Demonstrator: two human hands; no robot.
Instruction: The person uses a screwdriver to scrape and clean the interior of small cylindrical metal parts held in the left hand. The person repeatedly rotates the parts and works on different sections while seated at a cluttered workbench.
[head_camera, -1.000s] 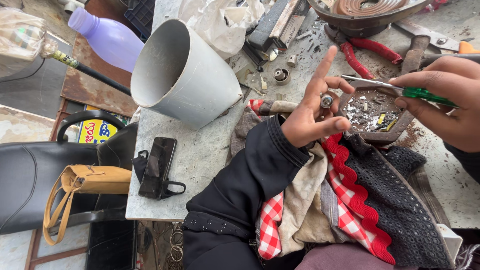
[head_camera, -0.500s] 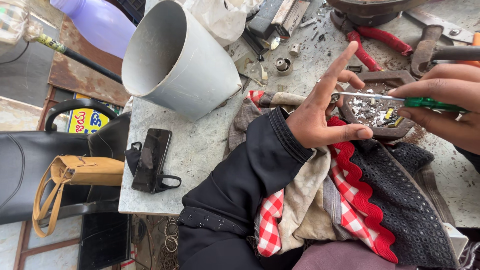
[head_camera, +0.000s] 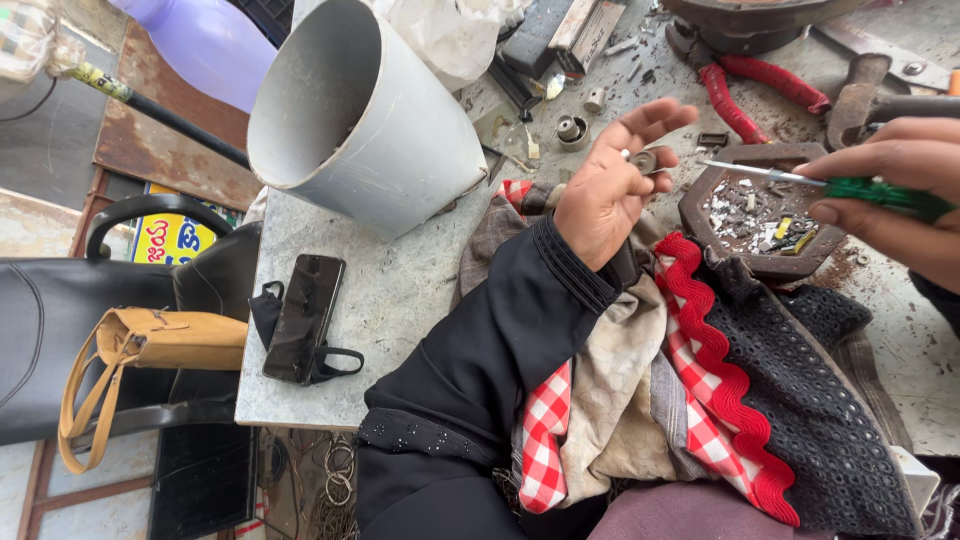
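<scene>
While the left hand (head_camera: 610, 185) hovers palm-up over the middle of the bench (head_camera: 400, 290), its fingers are half spread and the thumb and a fingertip pinch a small round metal part (head_camera: 643, 160). From the right edge of the view the right hand (head_camera: 890, 200) closes its fingers round the green handle of a small screwdriver (head_camera: 850, 187), whose thin metal shaft points left toward the round part, the tip just short of it. Below the shaft sits a dark, shallow hexagonal tray (head_camera: 700, 215) holding small bits of metal and scrap. A heap of cloth (head_camera: 700, 400) lies under the left forearm and across the near edge of the bench: red-and-white check, beige fabric, and black lace trimmed in red zigzag. Red-handled pliers (head_camera: 750, 80) lie toward the far edge, beyond the tray, with small loose metal rings (head_camera: 572, 130) just to their left. A large grey pipe section (head_camera: 380, 130) lies on its side at the far left corner, its open mouth facing left. Near the left edge a black phone (head_camera: 303, 317) rests on a black face mask (head_camera: 265, 305). Off the bench to the left are a tan handbag (head_camera: 150, 345) on a black bag (head_camera: 60, 330), and a lilac plastic bottle (head_camera: 210, 40) beyond the pipe.
</scene>
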